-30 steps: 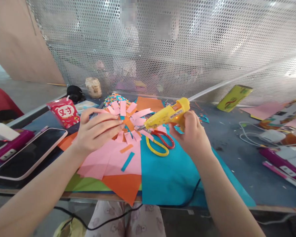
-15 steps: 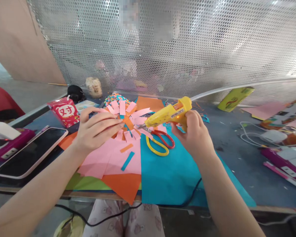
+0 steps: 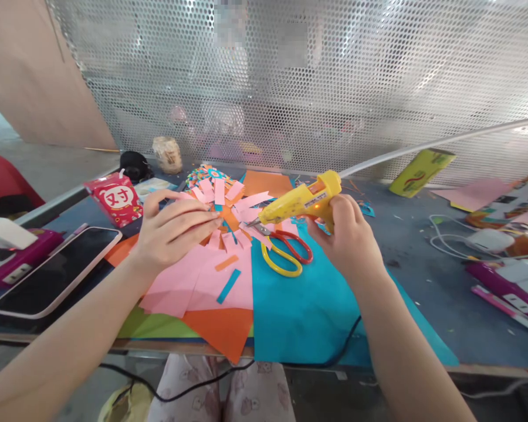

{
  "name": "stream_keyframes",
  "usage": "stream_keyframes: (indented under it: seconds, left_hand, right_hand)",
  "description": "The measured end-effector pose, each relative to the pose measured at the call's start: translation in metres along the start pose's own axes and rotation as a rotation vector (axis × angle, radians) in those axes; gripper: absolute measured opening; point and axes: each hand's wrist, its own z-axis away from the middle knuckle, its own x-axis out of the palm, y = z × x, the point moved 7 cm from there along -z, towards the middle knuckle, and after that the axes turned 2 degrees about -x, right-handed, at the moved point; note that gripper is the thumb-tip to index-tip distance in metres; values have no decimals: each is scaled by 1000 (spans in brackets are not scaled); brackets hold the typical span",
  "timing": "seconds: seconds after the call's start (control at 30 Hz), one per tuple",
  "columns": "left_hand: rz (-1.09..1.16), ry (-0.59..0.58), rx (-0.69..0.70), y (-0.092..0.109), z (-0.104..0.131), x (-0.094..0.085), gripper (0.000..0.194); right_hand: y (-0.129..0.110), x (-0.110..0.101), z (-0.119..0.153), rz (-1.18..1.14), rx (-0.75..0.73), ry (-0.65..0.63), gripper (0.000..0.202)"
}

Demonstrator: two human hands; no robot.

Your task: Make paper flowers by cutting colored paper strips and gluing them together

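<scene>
The right hand (image 3: 349,237) curls around the grip of the yellow glue gun (image 3: 301,202), its fingers bent, to the right of the paper flower (image 3: 229,220); the gun's nozzle points at the flower's right side. The left hand (image 3: 173,228) lies over the flower's left side, its fingers extended and slightly apart; whether the fingertips pinch anything, I cannot tell. Scissors (image 3: 284,252) with red and yellow handles lie just right of the flower, on blue paper (image 3: 305,316). Pink sheets (image 3: 202,281) lie on the flower's near side, bearing an orange strip (image 3: 226,263) and a blue strip (image 3: 229,286).
</scene>
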Motion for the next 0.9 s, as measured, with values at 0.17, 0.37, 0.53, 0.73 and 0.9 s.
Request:
stream_keyframes:
  seconds: [0.17,0.37,0.53,0.73,0.9]
  left_hand:
    - [-10,-6,-15,-1,1,0,28]
    - [-6,-16,-29,-1,2,2,28]
    - [0,-21,-39,-3,3,2,27]
    - [-13,18,-79,-5,1,1,26]
    - [35,149,-364,-25,6,-4,19]
  right_hand:
    - [1,0,1,-14,3,-14,23]
    - [0,0,-1,-23,23,-21,20]
    - [-1,1,-1,-14,31,-24,17]
    - [4,0,-2,-30,71,-38,19]
    - [20,5,-1,-69,272,-53,27]
